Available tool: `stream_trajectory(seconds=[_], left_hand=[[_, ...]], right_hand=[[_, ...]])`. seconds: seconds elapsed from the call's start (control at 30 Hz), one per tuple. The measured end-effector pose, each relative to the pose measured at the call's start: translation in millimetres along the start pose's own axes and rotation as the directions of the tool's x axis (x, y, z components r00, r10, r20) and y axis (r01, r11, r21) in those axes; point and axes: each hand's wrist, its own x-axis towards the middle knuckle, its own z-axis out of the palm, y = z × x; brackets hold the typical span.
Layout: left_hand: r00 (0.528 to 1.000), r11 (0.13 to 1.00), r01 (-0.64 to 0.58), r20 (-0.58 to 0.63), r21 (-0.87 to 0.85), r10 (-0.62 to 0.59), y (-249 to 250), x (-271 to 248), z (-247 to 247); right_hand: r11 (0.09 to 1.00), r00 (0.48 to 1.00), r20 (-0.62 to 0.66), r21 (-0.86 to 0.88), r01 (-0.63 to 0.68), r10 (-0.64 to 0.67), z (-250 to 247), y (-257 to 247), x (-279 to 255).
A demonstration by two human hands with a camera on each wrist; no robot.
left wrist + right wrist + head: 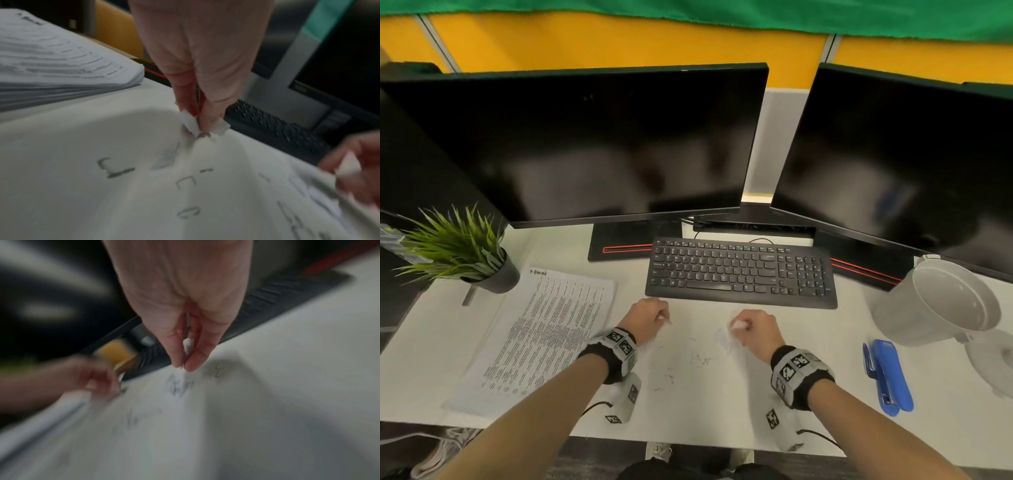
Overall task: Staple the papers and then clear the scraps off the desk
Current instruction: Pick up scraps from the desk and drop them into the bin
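Note:
The printed paper stack [551, 329] lies on the white desk at the left. My left hand [650, 317] pinches small white paper scraps [192, 124] just above the desk, in front of the keyboard. My right hand [751, 327] pinches another white scrap [187, 344], fingertips nearly touching the desk. Between the hands lie loose bent staples [115, 167] and a torn paper scrap [722, 337]. The blue stapler [888, 375] lies on the desk at the right, apart from both hands.
A black keyboard [739, 272] sits just beyond the hands, with two dark monitors [585, 144] behind it. A grey bin [935, 305] lies tipped at the right, its mouth facing me. A potted plant [458, 250] stands at the left.

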Motion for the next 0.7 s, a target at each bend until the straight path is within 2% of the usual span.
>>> stream_trajectory(seconds=[0.1, 0.2, 0.3, 0.37, 0.43, 0.5, 0.6, 0.7], left_hand=[[0.993, 0.988, 0.078, -0.079, -0.131, -0.089, -3, -2, -10], [0.979, 0.968, 0.122, -0.134, -0.218, -0.153, -8, -10, -22], [0.964, 0.954, 0.138, -0.187, -0.266, -0.191, -11, -18, -34], [0.953, 0.944, 0.156, -0.207, -0.292, -0.221, -15, -23, -41], [0.957, 0.938, 0.185, -0.165, -0.293, -0.240, -21, -30, -47], [0.977, 0.952, 0.194, -0.045, -0.236, -0.210, -27, -38, -48], [0.978, 0.985, 0.148, 0.164, -0.092, -0.132, -27, -51, -37], [0.970, 0.982, 0.141, 0.217, -0.124, -0.112, -30, -55, -20]], right_hand=[[0.960, 0.986, 0.138, -0.252, 0.125, -0.092, 14, -3, -11], [0.867, 0.964, 0.220, -0.439, 0.236, -0.151, 25, -11, -11], [0.752, 0.952, 0.256, -0.592, 0.291, -0.168, 27, -20, -7], [0.722, 0.953, 0.255, -0.627, 0.292, -0.164, 28, -21, -5], [0.707, 0.953, 0.256, -0.644, 0.294, -0.163, 28, -21, -5], [0.695, 0.947, 0.274, -0.648, 0.311, -0.168, 29, -20, -5], [0.756, 0.945, 0.300, -0.588, 0.288, -0.127, 25, -22, -2], [0.926, 0.980, 0.197, -0.361, 0.108, -0.037, 14, -19, 8]])
